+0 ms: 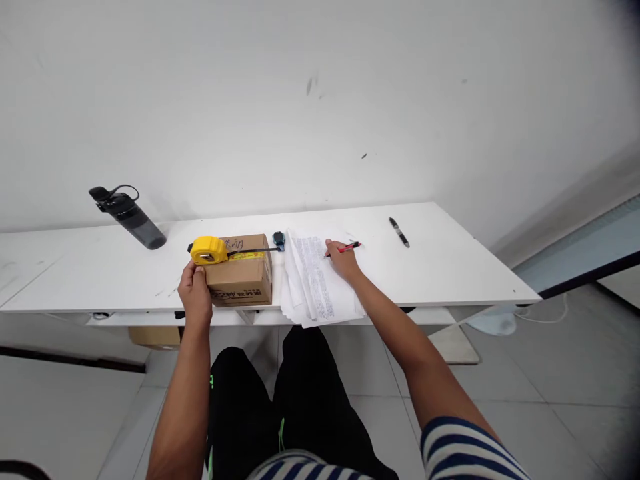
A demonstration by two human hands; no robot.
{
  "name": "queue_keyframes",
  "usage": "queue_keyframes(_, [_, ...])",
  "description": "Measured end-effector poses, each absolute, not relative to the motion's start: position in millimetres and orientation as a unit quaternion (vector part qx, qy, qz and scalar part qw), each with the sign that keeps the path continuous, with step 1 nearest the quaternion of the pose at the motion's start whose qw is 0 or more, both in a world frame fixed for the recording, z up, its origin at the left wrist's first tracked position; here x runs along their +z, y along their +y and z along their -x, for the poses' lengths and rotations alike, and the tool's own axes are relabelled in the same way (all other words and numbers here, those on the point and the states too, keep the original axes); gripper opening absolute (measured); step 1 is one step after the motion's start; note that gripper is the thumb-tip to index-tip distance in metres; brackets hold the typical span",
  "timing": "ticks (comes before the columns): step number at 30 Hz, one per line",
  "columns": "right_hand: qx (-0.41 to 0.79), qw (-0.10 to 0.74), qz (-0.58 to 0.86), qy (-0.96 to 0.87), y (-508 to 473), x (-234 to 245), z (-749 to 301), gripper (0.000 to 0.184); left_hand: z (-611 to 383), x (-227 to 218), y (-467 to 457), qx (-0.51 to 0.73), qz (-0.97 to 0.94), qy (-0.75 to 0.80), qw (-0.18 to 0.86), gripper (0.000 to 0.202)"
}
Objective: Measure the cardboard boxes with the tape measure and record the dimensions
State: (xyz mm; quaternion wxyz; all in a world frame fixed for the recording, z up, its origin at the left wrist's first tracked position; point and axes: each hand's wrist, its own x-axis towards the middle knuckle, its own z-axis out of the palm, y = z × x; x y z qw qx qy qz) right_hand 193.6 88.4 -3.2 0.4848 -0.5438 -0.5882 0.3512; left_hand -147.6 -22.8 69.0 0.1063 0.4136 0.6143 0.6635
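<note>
Head view. The left hand (197,297) is curling at the left end of the cardboard box (240,281), its fingertips touching the lower edge of the yellow tape measure (209,251); whether it is pinching the tape measure or only steadying it, I cannot tell. The right hand (343,260) is closing around 1 red pen (349,247), pinching it near its writing end and resting on the sheets of paper (320,287).

The tape measure is sitting at the left of the box's top, its dark blade (255,251) running rightward across the top and appearing to end beside a small watch (279,240). The box is standing near the front edge of the white table (450,267), showing yellow printed tape and dark handwriting on top and dark print on its near side. The sheets are lying just right of the box, overlapping, bearing dense handwriting and jutting over the front edge.

1 black pen (399,232) is lying at right, apart from the papers. 1 dark bottle (133,217) is standing at left, near the wall (320,133).
</note>
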Motion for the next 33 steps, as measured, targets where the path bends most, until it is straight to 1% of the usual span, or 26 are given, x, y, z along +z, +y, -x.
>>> queue_keyframes(2, [0.358, 0.49, 0.537, -0.586, 88.7, -3.7, -195.3, 0.051, 145.5, 66.6, -21.2, 0.673, -0.411, 0.607, 0.102, 0.038])
queue_keyframes(6, [0.373, 0.458, 0.539, -0.6, 87.6, 0.4, -195.2, 0.045, 141.7, 66.5, -23.0, 0.668, -0.426, 0.601, 0.101, 0.036])
queue_keyframes(10, [0.371, 0.451, 0.548, -0.599, 86.2, 1.1, -193.7, 0.041, 140.8, 68.0, -25.3, 0.666, -0.43, 0.602, 0.098, 0.035])
queue_keyframes(20, [0.382, 0.454, 0.54, -0.596, 86.3, -0.2, -193.6, 0.038, 141.6, 67.6, -24.8, 0.675, -0.41, 0.603, 0.112, 0.036])
queue_keyframes(25, [0.376, 0.469, 0.543, -0.586, 85.0, 1.3, -193.3, 0.037, 143.2, 66.7, -24.2, 0.677, -0.406, 0.603, 0.112, 0.037])
queue_keyframes(29, [0.38, 0.458, 0.54, -0.596, 84.6, 2.9, -193.4, 0.035, 144.1, 65.9, -23.2, 0.676, -0.405, 0.607, 0.106, 0.037])
queue_keyframes(33, [0.382, 0.463, 0.542, -0.588, 84.7, 2.8, -193.8, 0.035, 144.6, 65.1, -22.4, 0.675, -0.406, 0.607, 0.109, 0.037])
